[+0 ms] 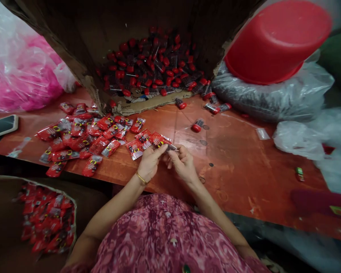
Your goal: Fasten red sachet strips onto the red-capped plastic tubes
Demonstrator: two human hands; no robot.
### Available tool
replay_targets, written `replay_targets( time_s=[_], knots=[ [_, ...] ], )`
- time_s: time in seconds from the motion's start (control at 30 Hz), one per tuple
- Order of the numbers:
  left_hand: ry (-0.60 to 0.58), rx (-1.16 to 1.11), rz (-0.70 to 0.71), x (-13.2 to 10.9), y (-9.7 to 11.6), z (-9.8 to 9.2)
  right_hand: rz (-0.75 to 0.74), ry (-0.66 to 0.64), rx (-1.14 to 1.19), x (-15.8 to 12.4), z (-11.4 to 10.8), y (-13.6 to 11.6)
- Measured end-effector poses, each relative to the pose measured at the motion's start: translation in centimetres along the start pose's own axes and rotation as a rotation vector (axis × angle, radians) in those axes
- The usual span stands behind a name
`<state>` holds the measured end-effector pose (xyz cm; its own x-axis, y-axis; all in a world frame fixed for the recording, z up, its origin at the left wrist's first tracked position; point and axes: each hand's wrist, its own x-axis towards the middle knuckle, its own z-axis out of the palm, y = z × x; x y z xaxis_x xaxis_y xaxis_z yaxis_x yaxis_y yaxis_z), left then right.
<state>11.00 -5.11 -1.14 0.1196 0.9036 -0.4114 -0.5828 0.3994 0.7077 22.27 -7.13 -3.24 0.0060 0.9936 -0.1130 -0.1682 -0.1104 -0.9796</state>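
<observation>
Holds a red printed sachet (160, 140) and a small dark-filled container (172, 147) together where both hands meet, low over the red tabletop (244, 163). Pinches narrowly with the left hand (149, 163), thumb and fingers drawn together at the sachet; closes just as narrowly with the right hand (183, 165), fingers curled about the container. Perhaps partly sleeved in film, though too covered by fingers to tell surely.

Could crease or split the thin film by pressing the container against it at a slant. Could lose the container to the table through too light a pinch on smooth plastic. Could also nudge the flat sachets (135, 148), just left of the grip, by a sideways sweep of the left hand.

Has a gold bangle (141, 178) on the near side of the grip, at the left wrist. Farther left of the grip, shows a heap of filled sachets (82, 131); beyond the grip, a cardboard box (79, 72) with piled red-capped containers (159, 62); beyond and right, one lone red-capped container (197, 125); farther right, a red bucket (278, 45) atop a clear plastic bag (258, 98).
</observation>
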Motion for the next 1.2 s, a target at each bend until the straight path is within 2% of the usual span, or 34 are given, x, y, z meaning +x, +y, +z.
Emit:
replay_targets(
  time_s=[0.1, 0.2, 0.27, 0.33, 0.4, 0.5, 0.57, 0.6, 0.67, 0.73, 0.87, 0.97, 1.07, 1.2],
  knots=[
    [0.024, -0.040, -0.016, 0.0, 0.4, -0.7, 0.050, -0.017, 0.063, 0.9, 0.4, 0.2],
    [-0.007, -0.033, -0.063, 0.0, 0.3, -1.1, 0.040, -0.011, 0.048, 1.9, 1.3, 0.6],
    [-0.003, -0.024, -0.083, 0.2, 0.8, -1.4, 0.001, -0.016, -0.013, 2.6, 2.0, 0.8],
    [0.055, -0.024, -0.052, 0.8, 2.2, -2.1, -0.073, 0.005, -0.159, 3.6, 2.1, 0.8],
    [0.157, -0.033, 0.033, 1.9, 4.9, -3.4, -0.195, 0.096, -0.429, 5.2, 0.7, 0.5],
    [0.420, -0.070, 0.194, 4.3, 9.9, -5.9, -0.353, 0.350, -0.959, 8.2, -3.5, -0.2],
    [0.513, -0.110, 0.284, 5.4, 12.2, -7.1, -0.314, 0.470, -1.228, 9.9, -6.5, -0.1],
    [0.506, -0.108, 0.287, 5.7, 12.6, -7.4, -0.289, 0.439, -1.315, 10.4, -7.6, 0.2],
    [0.448, -0.013, 0.285, 5.7, 11.8, -7.4, -0.289, 0.315, -1.409, 10.5, -9.0, 1.1],
    [0.391, 0.243, 0.323, 5.4, 9.4, -6.8, -0.349, 0.197, -1.418, 9.4, -9.2, 2.2],
    [0.220, 1.181, 0.490, 4.7, 4.3, -6.0, -0.487, 0.100, -1.346, 5.5, -8.6, 3.8],
    [0.154, 1.651, 0.570, 4.7, 3.0, -6.1, -0.536, 0.138, -1.275, 3.4, -8.2, 4.1],
    [0.154, 1.817, 0.564, 5.0, 3.0, -6.5, -0.578, 0.206, -1.200, 2.6, -7.5, 3.8],
    [0.203, 1.817, 0.601, 5.3, 2.7, -6.7, -0.639, 0.244, -1.124, 2.8, -6.0, 2.9]
  ],
)
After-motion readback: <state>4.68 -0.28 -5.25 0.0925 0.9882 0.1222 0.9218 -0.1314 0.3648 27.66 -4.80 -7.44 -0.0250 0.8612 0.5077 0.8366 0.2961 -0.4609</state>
